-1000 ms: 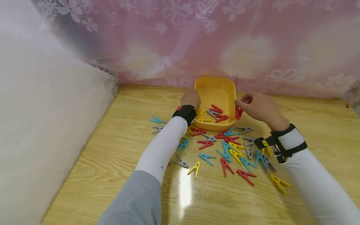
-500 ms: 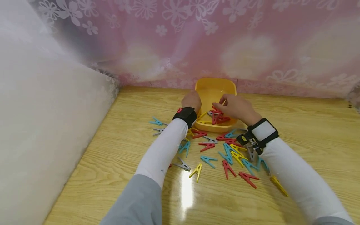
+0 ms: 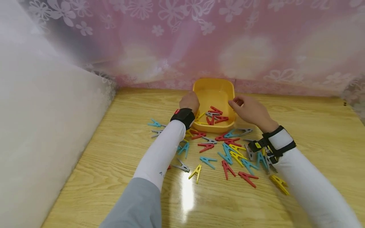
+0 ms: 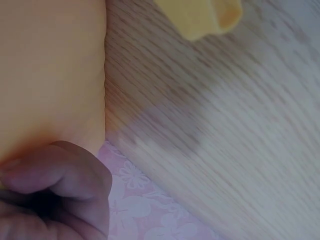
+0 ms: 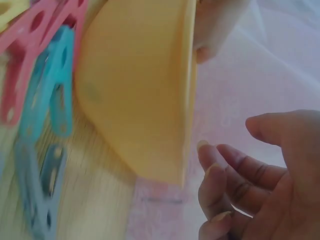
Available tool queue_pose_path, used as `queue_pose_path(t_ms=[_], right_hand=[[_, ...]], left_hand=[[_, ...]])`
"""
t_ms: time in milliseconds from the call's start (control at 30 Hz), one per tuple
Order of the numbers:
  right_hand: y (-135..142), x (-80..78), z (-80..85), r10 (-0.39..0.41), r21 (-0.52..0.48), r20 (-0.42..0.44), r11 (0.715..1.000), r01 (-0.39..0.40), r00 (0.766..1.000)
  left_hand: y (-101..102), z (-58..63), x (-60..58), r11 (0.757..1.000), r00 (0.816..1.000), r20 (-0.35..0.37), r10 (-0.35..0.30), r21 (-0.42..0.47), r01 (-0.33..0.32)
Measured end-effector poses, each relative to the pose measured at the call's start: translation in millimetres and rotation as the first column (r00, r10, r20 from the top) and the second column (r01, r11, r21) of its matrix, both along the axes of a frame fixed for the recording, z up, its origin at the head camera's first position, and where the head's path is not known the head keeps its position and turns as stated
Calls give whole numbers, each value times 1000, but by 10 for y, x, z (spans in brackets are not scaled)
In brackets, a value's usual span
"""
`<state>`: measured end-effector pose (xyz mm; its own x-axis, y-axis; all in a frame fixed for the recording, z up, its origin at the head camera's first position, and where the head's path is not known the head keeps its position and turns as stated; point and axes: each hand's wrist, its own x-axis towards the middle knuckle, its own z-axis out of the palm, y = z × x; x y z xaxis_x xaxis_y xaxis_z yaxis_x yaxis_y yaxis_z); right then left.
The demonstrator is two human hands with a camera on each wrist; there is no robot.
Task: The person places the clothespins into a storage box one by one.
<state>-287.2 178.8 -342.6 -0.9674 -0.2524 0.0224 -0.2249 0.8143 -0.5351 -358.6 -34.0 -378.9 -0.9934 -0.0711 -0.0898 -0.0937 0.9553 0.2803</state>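
Note:
A yellow plastic basin [image 3: 215,128] stands against the curtain, holding a few red, grey and yellow clothespins. My left hand [image 3: 189,100] grips its left rim; in the left wrist view the curled fingers [image 4: 75,172] lie against the basin wall. Just beyond the right rim is my right hand [image 3: 251,109], holding nothing. The right wrist view shows its thumb and fingers apart and loosely bent beside the basin. Inside, a red clothespin [image 3: 210,120] leans near another red clothespin [image 3: 221,119].
Many clothespins lie scattered in front of the basin, including a blue clothespin [image 3: 207,161], a red clothespin [image 3: 248,179] and a yellow clothespin [image 3: 195,173]. The wooden table [image 3: 122,152] meets a pink floral curtain [image 3: 171,47] behind and a white wall [image 3: 51,110] at left.
My right hand carried a red clothespin over the rim, let it go into the basin, then moved back right, now without it. The left hand stays at the rim.

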Motion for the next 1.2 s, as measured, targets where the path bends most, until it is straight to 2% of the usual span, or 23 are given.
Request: queue_pose_path(t_ms=[167, 300, 667, 800, 1000, 1200], right_hand=[[246, 112, 12, -34, -24, -2, 999, 34, 999], [455, 196, -9, -63, -5, 11, 998, 63, 998], [1000, 471, -146, -116, 9, 54, 993, 115, 992], [1171, 572, -200, -127, 42, 99, 992, 123, 987], [1309, 730, -278, -106, 81, 168, 992, 93, 980], [1307, 845, -409, -104, 138, 258, 988, 69, 961]], left_hand=[[-18, -20, -26, 1000, 1000, -4, 1, -10, -1], [-32, -27, -51, 1000, 1000, 0, 4, -11, -4], [-26, -21, -57, 1000, 1000, 6, 19, -10, -19], [-10, -33, -69, 1000, 1000, 7, 21, -6, -21], [3, -17, -50, 1000, 1000, 2, 1, 7, -1], [11, -19, -39, 1000, 1000, 4, -15, 11, 15]])
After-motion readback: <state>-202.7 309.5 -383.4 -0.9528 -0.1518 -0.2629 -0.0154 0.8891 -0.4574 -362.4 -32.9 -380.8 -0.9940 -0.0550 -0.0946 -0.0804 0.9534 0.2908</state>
